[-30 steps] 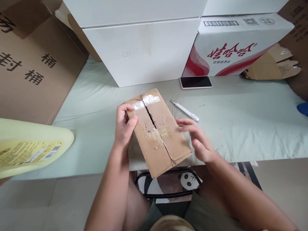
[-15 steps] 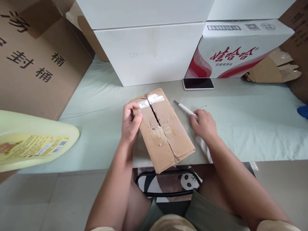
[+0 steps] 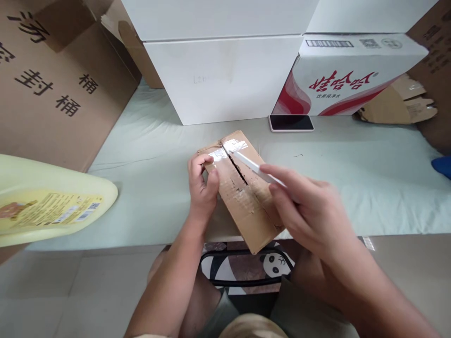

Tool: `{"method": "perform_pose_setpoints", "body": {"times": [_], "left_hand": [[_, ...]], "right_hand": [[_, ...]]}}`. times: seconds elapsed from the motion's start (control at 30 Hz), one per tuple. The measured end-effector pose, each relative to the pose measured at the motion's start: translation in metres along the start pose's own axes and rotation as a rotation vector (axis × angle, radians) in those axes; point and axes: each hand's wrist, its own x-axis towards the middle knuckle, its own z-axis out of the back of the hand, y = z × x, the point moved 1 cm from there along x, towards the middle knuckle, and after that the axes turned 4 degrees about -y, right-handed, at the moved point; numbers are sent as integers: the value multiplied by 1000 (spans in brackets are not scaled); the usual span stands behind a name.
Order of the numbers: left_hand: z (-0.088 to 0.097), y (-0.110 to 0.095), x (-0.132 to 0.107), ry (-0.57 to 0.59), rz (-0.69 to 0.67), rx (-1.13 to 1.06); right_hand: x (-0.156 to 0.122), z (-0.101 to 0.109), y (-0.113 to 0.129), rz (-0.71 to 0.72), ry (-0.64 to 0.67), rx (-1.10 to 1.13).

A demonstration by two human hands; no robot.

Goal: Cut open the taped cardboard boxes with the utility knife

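Note:
My left hand [image 3: 204, 185] grips the left edge of a small brown cardboard box [image 3: 239, 206], its thumb on the top face. A dark gap runs along part of the seam between the top flaps, with shiny clear tape across its far end and scuffed patches near the middle. Over the box, my right hand [image 3: 306, 202] is closed around a slim white utility knife [image 3: 253, 168]. The knife's tip points at the far end of the seam by the tape; whether it touches cannot be told.
Behind stand white cartons [image 3: 225, 80] and a red-and-white carton [image 3: 327, 80], with a phone [image 3: 291, 123] lying before them. On the left are a large brown carton [image 3: 52, 94] and a yellow bottle [image 3: 56, 202]. Everything rests on a pale green cloth [image 3: 352, 188].
My right hand has lifted the utility knife from the cloth and brought it left over the box. The box and my left hand have shifted slightly right.

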Motion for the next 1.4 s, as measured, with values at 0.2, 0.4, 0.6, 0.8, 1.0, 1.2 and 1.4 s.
{"method": "perform_pose_setpoints", "body": {"times": [0.2,0.4,0.6,0.8,1.0,1.2,1.4], "left_hand": [[0,3,-3,39,7,-30],[2,4,0,66,8,4],[3,5,0,99,-89,99],[4,8,-1,106,-125,169],[4,12,-2,81,-115,78],[4,13,1,27,5,-101],[4,7,15,5,185,-486]], "right_hand": [[-4,-26,3,66,-57,-176],[-8,-26,12,50,-102,-221],[-7,-34,13,124,-97,-310],[-7,-33,12,145,-147,-305],[-7,-35,11,163,-126,-285],[-8,-25,6,83,-136,70],[-17,-12,7,-49,-53,326]]}}
